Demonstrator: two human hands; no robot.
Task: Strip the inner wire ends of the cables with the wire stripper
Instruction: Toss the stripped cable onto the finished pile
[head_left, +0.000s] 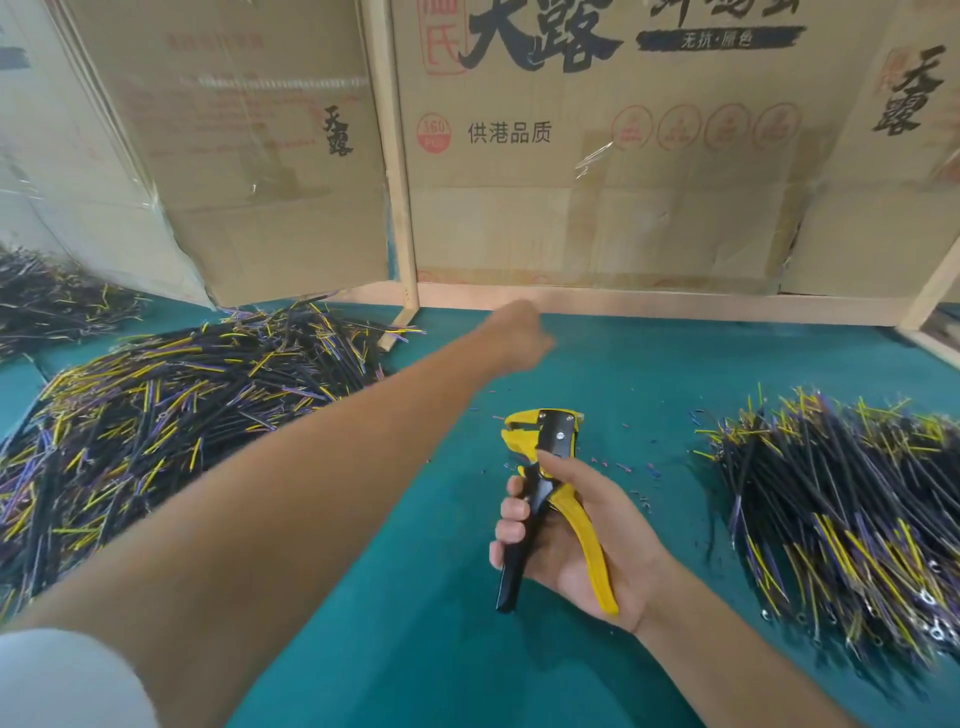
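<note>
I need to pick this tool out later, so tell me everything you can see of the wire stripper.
The wire stripper is a yellow and black hand tool, seemingly plastic-handled, with a black metal-looking plate and a silver screw at its head. One handle is black, the other yellow; they are spread apart. It stands roughly upright, head pointing away, above the green table. The right hand grips it, fingers curled round the black handle and the thumb near the head. No cable sits in it.

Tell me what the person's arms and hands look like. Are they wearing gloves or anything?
No gloves. Both the left hand and the right hand are bare, with no rings or watch showing. The forearms are bare too. A white short sleeve shows at the top of the left arm; no sleeve shows on the right arm.
</note>
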